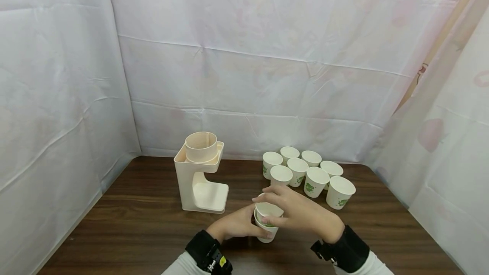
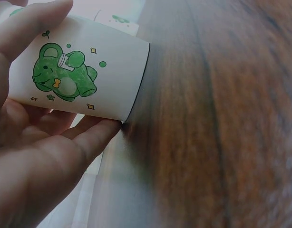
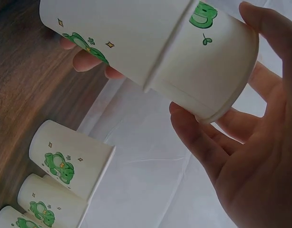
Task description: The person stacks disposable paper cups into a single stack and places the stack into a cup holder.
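Observation:
My left hand (image 1: 237, 224) grips a white paper cup (image 2: 115, 71) around its side, thumb across the front and fingers behind. That cup, printed with a green bear, stands upright at the front middle of the table. A second paper cup (image 3: 210, 71) sits partly inside it, its upper part showing above the lower cup's rim. My right hand (image 1: 296, 209) holds this upper cup at its rim, with thumb and fingers on opposite sides in the right wrist view. The inner cup's lower half is hidden inside the outer one.
Several upright paper cups (image 1: 316, 181) stand grouped at the back right, just beyond my right hand. A cream plastic stand (image 1: 186, 188) with a round ring (image 1: 201, 155) on top is at the left. White cloth (image 1: 244, 75) hangs around the dark wooden table (image 1: 145, 224).

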`<act>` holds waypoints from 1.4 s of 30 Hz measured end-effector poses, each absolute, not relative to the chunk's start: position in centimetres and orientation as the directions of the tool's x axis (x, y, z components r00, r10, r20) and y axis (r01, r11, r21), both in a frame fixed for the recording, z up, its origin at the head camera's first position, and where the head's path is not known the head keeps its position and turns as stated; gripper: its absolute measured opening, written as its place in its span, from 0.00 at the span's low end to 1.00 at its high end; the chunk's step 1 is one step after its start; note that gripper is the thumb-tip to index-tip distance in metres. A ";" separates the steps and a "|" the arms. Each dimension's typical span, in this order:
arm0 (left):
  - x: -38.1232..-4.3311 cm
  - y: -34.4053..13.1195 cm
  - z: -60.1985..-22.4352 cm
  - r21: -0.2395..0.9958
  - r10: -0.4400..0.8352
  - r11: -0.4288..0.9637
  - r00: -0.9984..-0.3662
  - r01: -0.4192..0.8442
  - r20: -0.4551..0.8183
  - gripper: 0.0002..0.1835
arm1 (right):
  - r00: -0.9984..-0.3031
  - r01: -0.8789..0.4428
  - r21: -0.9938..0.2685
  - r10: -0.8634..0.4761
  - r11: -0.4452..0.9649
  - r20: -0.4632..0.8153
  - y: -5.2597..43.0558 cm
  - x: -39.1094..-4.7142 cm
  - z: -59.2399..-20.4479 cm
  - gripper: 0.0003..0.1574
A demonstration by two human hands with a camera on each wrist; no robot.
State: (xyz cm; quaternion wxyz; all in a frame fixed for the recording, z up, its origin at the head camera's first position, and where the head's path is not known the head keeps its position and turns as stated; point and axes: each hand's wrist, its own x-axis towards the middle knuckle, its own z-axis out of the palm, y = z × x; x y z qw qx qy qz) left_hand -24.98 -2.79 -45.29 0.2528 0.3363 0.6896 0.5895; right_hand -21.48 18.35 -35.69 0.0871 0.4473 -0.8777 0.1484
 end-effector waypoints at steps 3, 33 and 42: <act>-25.1 -2.9 -45.3 0.981 0.779 0.072 -0.625 0.180 0.057 0.33 | -0.592 -0.806 -0.180 -0.757 0.565 0.275 18.3 -21.4 -35.9 0.26; -25.2 -3.0 -45.2 0.988 0.792 0.027 -0.606 0.154 0.073 0.35 | -0.591 -0.806 -0.207 -0.772 0.554 0.235 18.1 -21.6 -37.5 0.30; -25.2 -3.1 -45.3 0.988 0.797 0.022 -0.599 0.153 0.076 0.36 | -0.612 -0.789 -0.221 -0.761 0.573 0.216 18.1 -21.5 -37.5 0.31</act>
